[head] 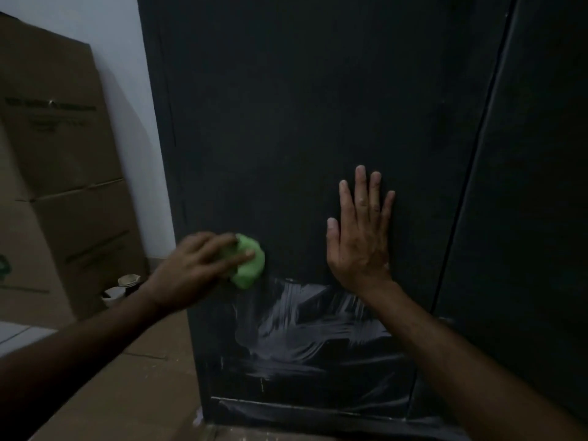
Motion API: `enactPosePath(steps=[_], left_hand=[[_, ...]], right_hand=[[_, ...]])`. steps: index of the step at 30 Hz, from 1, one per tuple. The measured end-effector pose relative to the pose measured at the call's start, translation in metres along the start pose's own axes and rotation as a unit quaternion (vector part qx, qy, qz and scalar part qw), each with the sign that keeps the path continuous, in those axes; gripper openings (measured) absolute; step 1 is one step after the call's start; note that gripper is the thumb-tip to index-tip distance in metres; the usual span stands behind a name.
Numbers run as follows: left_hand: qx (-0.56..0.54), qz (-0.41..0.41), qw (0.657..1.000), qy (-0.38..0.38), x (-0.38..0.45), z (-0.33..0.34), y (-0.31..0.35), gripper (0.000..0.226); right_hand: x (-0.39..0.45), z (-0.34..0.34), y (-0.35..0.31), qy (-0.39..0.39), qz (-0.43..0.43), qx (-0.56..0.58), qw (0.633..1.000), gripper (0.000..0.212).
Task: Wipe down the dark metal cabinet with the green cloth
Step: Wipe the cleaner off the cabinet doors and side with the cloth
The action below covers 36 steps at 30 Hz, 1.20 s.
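Your left hand (197,265) grips the bunched green cloth (249,261) and presses it against the dark cabinet (302,106) door, low down and near its left edge. Your right hand (361,237) lies flat on the same door at 3 o'clock from the cloth, fingers straight, holding nothing. Pale streaks (318,326) sit at 5 o'clock below the cloth. Cardboard boxes (60,173) stand at 9 o'clock.
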<state>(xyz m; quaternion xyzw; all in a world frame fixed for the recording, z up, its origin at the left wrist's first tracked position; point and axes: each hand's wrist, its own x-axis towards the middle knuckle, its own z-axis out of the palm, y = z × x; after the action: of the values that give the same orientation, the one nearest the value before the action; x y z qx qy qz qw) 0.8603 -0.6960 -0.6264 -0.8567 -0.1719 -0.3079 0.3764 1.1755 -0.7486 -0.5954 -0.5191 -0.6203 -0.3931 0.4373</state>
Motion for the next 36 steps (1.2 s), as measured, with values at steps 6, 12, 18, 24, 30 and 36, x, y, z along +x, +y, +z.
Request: enactPosePath(steps=[6, 12, 18, 24, 30, 36], left_hand=[[0.035, -0.065, 0.994, 0.078, 0.031, -0.029, -0.055, 0.044], [-0.021, -0.128, 0.987, 0.093, 0.024, -0.013, -0.026, 0.043], [-0.034, 0.009, 0.998, -0.048, 0.002, -0.017, -0.017, 0.043], [-0.014, -0.156, 0.986, 0.046, 0.015, -0.019, -0.026, 0.050], [-0.071, 0.079, 0.980, -0.166, -0.023, 0.003, 0.032, 0.070], [-0.040, -0.129, 0.989, 0.055, 0.017, 0.000, -0.014, 0.047]], right_hand=[[0.000, 0.002, -0.002, 0.005, 0.006, -0.008, 1.000, 0.067], [0.001, -0.001, -0.002, -0.005, 0.006, -0.014, 1.000, 0.067], [-0.001, -0.003, -0.002, -0.009, 0.002, -0.021, 1.000, 0.068], [-0.002, -0.006, -0.002, -0.026, -0.002, -0.028, 0.999, 0.069], [-0.004, -0.011, 0.004, -0.039, -0.024, -0.045, 0.998, 0.070], [-0.004, -0.014, 0.010, -0.039, -0.039, -0.047, 0.997, 0.070]])
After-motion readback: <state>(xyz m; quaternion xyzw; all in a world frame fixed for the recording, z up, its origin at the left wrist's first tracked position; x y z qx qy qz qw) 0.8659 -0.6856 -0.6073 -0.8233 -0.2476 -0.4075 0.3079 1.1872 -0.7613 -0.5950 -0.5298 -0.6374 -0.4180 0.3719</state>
